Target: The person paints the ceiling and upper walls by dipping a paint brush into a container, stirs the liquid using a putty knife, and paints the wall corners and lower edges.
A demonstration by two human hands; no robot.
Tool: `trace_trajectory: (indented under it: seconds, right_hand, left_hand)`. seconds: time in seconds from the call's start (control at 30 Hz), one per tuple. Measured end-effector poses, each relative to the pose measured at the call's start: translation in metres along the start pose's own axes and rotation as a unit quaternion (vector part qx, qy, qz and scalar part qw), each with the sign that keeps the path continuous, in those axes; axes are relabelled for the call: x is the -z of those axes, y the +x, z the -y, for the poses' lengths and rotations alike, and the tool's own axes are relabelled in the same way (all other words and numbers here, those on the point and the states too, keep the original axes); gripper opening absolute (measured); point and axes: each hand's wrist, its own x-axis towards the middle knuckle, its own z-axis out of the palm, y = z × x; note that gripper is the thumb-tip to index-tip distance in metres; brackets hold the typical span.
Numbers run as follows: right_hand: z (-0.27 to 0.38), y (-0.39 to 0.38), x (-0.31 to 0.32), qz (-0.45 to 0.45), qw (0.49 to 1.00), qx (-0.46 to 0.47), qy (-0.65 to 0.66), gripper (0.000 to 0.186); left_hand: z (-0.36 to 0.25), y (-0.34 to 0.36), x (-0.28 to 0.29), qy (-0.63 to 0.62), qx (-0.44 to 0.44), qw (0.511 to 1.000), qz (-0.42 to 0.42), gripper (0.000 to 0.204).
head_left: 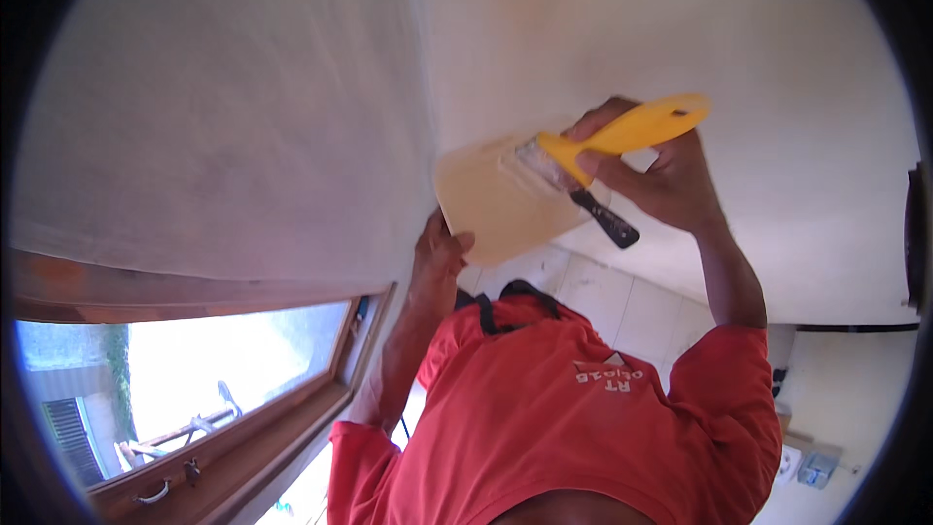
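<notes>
My right hand (pixel 671 175) grips a paintbrush by its yellow handle (pixel 646 126), fingers wrapped round it. The brush's whitish, smeared metal band (pixel 542 160) lies over a cream-coloured tub (pixel 476 209); its bristles are hard to make out. Below the brush a short black handle (pixel 607 221) juts past the tub's right side; what it belongs to is hidden. My left hand (pixel 442 251) clasps the tub at its lower left, the thumb on the near edge. The tub is held up near the corner where two pale surfaces meet.
At the lower left is a wooden-framed window (pixel 243 418) with a metal latch. A pale grey surface (pixel 214 126) rises above it, and a whitish one (pixel 758 68) spreads to the right. Light tiles (pixel 607 297) show behind me. A dark object (pixel 915 238) sits at the right rim.
</notes>
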Motion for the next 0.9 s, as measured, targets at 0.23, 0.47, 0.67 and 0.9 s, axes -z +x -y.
trace_trajectory:
  seconds: [0.23, 0.47, 0.67, 0.9]
  right_hand:
    - [0.031, -0.038, -0.162, 0.066, 0.996, -0.020, -0.051, 0.014]
    - [0.022, -0.053, -0.200, 0.010, 0.997, -0.077, -0.001, 0.015]
    - [0.001, -0.058, -0.188, -0.113, 0.952, -0.212, 0.192, 0.021]
    - [-0.040, -0.076, -0.187, -0.221, 0.863, -0.311, 0.330, 0.030]
  left_hand:
    - [0.028, -0.064, 0.118, -0.068, -0.040, 0.996, 0.049, 0.070]
    - [0.026, -0.082, 0.152, -0.047, -0.019, 0.998, 0.033, 0.071]
    - [0.019, -0.079, 0.158, -0.070, -0.021, 0.997, 0.024, 0.068]
    - [0.031, -0.070, 0.165, -0.071, -0.010, 0.997, 0.034, 0.067]
